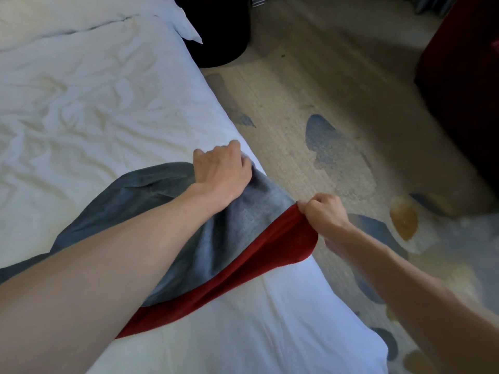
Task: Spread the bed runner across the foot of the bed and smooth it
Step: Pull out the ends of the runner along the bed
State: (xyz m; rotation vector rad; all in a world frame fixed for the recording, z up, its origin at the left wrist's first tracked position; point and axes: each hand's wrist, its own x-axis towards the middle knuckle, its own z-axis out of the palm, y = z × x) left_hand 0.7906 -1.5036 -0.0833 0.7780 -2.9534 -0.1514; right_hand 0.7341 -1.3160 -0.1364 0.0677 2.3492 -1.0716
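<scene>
Left grip (pixel 222 171), right grip (pixel 324 214) on runner (pixel 216 244) edge

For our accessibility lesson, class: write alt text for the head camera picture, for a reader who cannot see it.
The left hand grips the grey side of a bunched bed runner at the edge of a white bed, while the right hand pinches its red edge. Patterned carpet lies beside the bed.

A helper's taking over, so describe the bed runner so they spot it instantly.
On the white bed, find the edge beside the patterned carpet. The bed runner lies bunched there, held by the left hand and right hand. Against all that white, it's grey one side, deep red the other.
</scene>
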